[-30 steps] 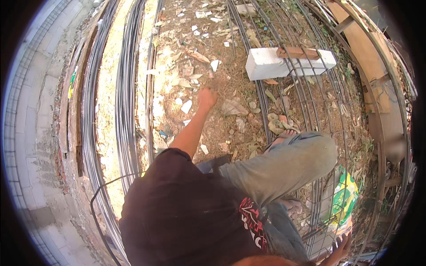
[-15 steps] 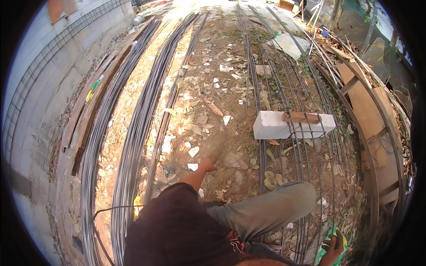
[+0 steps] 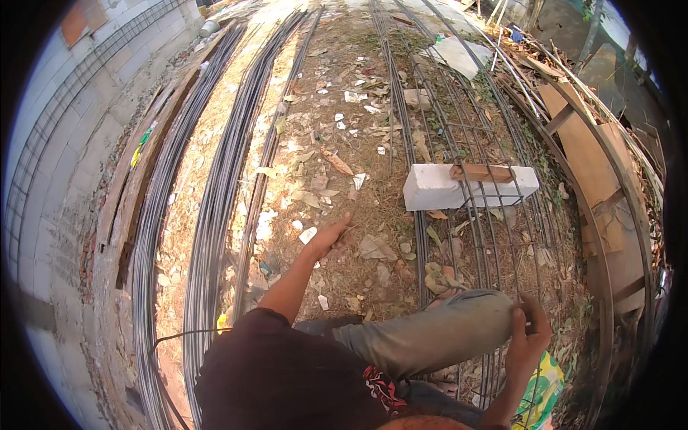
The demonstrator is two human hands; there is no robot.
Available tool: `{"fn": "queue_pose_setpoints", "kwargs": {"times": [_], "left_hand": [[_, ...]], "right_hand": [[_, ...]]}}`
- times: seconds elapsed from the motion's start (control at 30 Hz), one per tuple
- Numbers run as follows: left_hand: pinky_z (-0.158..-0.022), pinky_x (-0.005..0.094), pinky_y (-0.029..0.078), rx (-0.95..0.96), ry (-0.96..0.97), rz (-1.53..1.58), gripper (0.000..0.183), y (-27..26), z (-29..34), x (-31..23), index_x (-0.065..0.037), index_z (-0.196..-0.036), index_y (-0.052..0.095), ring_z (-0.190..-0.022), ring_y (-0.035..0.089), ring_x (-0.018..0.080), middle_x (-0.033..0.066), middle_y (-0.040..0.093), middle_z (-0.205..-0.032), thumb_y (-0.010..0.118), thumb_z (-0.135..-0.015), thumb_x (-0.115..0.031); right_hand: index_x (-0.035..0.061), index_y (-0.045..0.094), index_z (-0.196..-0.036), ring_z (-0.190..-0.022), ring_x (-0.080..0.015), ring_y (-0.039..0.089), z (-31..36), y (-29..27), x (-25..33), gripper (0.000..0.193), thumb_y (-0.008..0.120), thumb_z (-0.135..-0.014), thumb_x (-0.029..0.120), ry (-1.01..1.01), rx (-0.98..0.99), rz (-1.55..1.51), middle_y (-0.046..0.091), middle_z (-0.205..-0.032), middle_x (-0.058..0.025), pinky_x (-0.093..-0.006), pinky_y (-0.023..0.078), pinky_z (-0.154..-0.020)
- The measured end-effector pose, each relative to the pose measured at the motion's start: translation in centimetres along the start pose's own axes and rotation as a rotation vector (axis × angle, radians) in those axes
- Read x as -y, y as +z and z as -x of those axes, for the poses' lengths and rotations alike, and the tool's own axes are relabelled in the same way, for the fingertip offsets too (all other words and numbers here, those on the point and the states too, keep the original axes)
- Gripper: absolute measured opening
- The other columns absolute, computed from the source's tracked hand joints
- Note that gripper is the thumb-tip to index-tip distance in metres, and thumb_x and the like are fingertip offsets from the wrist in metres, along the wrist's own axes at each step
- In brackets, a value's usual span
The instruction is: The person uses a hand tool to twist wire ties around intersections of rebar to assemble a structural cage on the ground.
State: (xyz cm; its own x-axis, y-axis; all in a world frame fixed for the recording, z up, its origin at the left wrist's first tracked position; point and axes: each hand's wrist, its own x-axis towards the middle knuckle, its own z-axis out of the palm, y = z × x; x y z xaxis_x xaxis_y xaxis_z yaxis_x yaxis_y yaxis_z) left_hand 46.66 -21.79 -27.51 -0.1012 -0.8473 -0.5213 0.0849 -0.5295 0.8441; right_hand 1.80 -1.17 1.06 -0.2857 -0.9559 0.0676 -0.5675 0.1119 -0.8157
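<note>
My left hand [image 3: 330, 238] reaches out over the littered ground between the bars, its fingers stretched forward and nothing visible in it. White scraps [image 3: 307, 235] lie just beside it. My right hand [image 3: 529, 328] is raised at my bent knee, fingers loosely curved and apart, with no held thing showing. Beneath the right forearm lies a green and yellow plastic bag [image 3: 542, 390]. Ahead of the knee, a white block [image 3: 434, 188] sits crosswise at the steel bar cage [image 3: 476, 236], with a reddish-brown piece [image 3: 481, 173] on top of it.
Long bundles of steel bars [image 3: 223, 183] run away from me on the left, beside wooden planks [image 3: 154, 168] and a block wall [image 3: 54, 143]. Boards and curved timber [image 3: 584, 161] lie along the right. Dry leaves and rubble cover the ground.
My left hand has moved forward and slightly right, its arm stretching farther. My right hand has risen from beside the plastic bag to my knee. The view has shifted slightly.
</note>
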Motion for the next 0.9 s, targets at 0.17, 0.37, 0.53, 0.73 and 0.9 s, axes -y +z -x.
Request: {"fn": "queue_pose_setpoints", "kwargs": {"times": [0.17, 0.37, 0.53, 0.73, 0.9], "left_hand": [[-0.067, 0.0416, 0.049, -0.269, 0.21, -0.503, 0.045, 2.1, 0.0, -1.7, 0.001, -0.118, 0.07, -0.075, 0.067, 0.0255, 0.0131, 0.07, -0.084, 0.067, -0.102, -0.04], [-0.082, 0.0552, 0.053, -0.39, 0.737, -0.75, 0.035, 6.3, 2.6, 3.5, 0.001, -0.125, 0.066, -0.094, 0.071, 0.0468, 0.0292, 0.073, -0.1, 0.061, -0.101, -0.025], [-0.075, 0.0554, 0.052, -0.428, 0.658, -0.655, 0.035, 8.1, 4.3, 4.6, 0.001, -0.128, 0.063, -0.091, 0.07, 0.0484, 0.029, 0.072, -0.096, 0.062, -0.1, -0.02], [-0.074, 0.0556, 0.052, -0.419, 0.581, -0.73, 0.034, 8.8, 6.0, 2.4, 0.002, -0.126, 0.063, -0.092, 0.071, 0.0503, 0.0315, 0.072, -0.096, 0.062, -0.1, -0.02], [-0.072, 0.055, 0.051, -0.444, 0.767, -0.796, 0.033, 9.4, 6.3, 2.8, 0.004, -0.124, 0.066, -0.087, 0.071, 0.0492, 0.0297, 0.072, -0.09, 0.059, -0.103, -0.022]], "right_hand": [[0.0094, 0.066, -0.135, -0.105, -0.0348, 0.069, -5.8, 14.7, 8.9, 0.043, 0.072, -0.097, 0.028, -0.491, 0.211, 0.353, 0.069, -0.118, -0.0138, -0.047, 0.056, -0.09], [0.0142, 0.06, -0.143, -0.116, -0.0388, 0.07, -8.5, 26.7, 8.2, 0.05, 0.069, -0.096, 0.029, -0.488, 0.596, 0.619, 0.066, -0.13, -0.0199, -0.051, 0.059, -0.091], [0.0154, 0.056, -0.149, -0.107, -0.0379, 0.074, -10.2, 30.0, 5.1, 0.055, 0.064, -0.096, 0.024, -0.494, 0.792, 0.627, 0.072, -0.12, -0.0186, -0.0497, 0.06, -0.087], [0.0147, 0.067, -0.137, -0.106, -0.0344, 0.076, -10.9, 34.6, 3.1, 0.042, 0.065, -0.095, 0.02, -0.553, 0.828, 0.661, 0.076, -0.115, -0.017, -0.049, 0.061, -0.087], [0.0127, 0.07, -0.131, -0.106, -0.0342, 0.076, -11.6, 34.2, 1.9, 0.039, 0.068, -0.093, 0.018, -0.578, 0.807, 0.729, 0.076, -0.116, -0.0164, -0.0491, 0.06, -0.089]]}}
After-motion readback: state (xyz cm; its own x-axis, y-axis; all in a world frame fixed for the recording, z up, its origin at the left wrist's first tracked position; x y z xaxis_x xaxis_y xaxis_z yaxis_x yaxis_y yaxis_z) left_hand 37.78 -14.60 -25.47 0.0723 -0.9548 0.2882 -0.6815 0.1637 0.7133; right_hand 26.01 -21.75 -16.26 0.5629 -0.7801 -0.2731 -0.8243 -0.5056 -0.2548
